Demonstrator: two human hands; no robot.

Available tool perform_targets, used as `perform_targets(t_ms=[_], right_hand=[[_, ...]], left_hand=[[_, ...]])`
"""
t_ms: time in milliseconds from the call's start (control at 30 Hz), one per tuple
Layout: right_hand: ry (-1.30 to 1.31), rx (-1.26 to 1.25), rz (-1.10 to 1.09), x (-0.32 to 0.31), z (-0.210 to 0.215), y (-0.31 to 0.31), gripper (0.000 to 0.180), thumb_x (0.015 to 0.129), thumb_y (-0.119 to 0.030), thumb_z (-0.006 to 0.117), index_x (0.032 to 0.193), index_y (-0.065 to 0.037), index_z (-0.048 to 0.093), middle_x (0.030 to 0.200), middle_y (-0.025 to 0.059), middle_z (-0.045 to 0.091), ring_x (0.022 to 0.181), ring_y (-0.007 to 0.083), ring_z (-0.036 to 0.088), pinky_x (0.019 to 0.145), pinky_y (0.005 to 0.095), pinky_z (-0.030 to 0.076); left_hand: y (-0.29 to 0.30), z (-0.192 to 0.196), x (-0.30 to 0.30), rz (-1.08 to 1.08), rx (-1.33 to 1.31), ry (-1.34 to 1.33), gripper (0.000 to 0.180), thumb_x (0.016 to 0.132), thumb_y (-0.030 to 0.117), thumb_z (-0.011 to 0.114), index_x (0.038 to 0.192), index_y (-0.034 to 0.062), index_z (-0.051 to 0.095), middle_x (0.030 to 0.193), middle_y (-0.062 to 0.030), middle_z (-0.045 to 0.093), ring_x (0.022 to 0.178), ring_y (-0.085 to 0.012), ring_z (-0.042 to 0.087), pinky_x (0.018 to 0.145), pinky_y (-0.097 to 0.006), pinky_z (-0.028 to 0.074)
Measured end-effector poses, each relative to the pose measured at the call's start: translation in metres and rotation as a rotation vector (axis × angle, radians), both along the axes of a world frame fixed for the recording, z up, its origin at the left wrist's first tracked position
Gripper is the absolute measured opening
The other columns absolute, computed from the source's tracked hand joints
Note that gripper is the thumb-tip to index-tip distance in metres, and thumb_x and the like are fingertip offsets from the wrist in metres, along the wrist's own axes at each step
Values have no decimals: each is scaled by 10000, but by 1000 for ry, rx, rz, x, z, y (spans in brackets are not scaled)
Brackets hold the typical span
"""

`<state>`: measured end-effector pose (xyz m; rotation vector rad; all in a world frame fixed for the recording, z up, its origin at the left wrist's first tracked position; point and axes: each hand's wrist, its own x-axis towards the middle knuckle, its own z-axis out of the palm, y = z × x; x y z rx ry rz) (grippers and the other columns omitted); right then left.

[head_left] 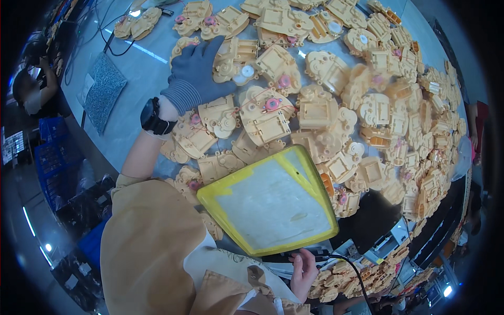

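Observation:
My left hand (197,68), in a grey-blue knitted glove, reaches out to the far left part of the table. Its fingers and thumb straddle the left edge of a tan plastic housing (242,51) that carries a white disc; the glove covers that edge. Close to my body, my bare right hand (303,272) has its fingertips closed on a slim black corded handle (323,257), whose exact kind I cannot make out. Between my arms a whitish tray with a yellow-taped rim (262,252) sits tilted over some of the housings.
Loose tan housings (317,113), some with pink round parts and red wires, cover the table's middle and right. A clear bag of small bluish pieces (105,86) lies at left. A black cable (357,273) curves down near my right hand. Blue crates (52,157) stand at far left.

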<state>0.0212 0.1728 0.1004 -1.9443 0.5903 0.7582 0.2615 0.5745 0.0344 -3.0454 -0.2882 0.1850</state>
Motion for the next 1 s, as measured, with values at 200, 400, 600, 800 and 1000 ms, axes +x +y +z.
perform_targets(t_ms=[200,400,600,800,1000], right_hand=[[29,7,-18,-5,-3,-7,276,897,-142,519,1088,56,506,879,146,610,776,174,599,710,280,480],[47,-15,-15,-5,-3,-7,284,897,-157,521,1082,58,510,879,146,610,777,178,599,718,284,478],[21,1,-57,-3,-4,-4,266,896,-142,519,1065,63,514,863,147,614,764,180,601,706,282,481],[2,4,6,1,-8,-5,239,891,-118,516,1049,62,515,851,143,618,749,176,602,693,279,484],[-1,37,-19,1,-8,-11,242,893,-121,515,1052,61,517,864,141,616,763,173,600,696,279,482]], left_hand=[[13,20,16,-144,-44,196,975,598,552,677,1391,198,234,1292,-157,433,1205,-345,397,996,-426,351],[28,8,33,-204,-99,230,953,595,425,717,1388,214,231,1232,-201,467,1128,-363,474,959,-434,401],[29,9,42,-110,-54,371,975,609,251,719,1402,254,151,1215,-214,440,982,-342,570,809,-404,509],[36,7,34,-81,-221,296,868,692,159,639,1402,254,149,1210,-228,435,885,-330,605,756,-380,519],[69,-16,15,-210,-412,-9,565,846,122,504,1361,180,279,1085,-176,536,778,-245,623,712,-323,507]])
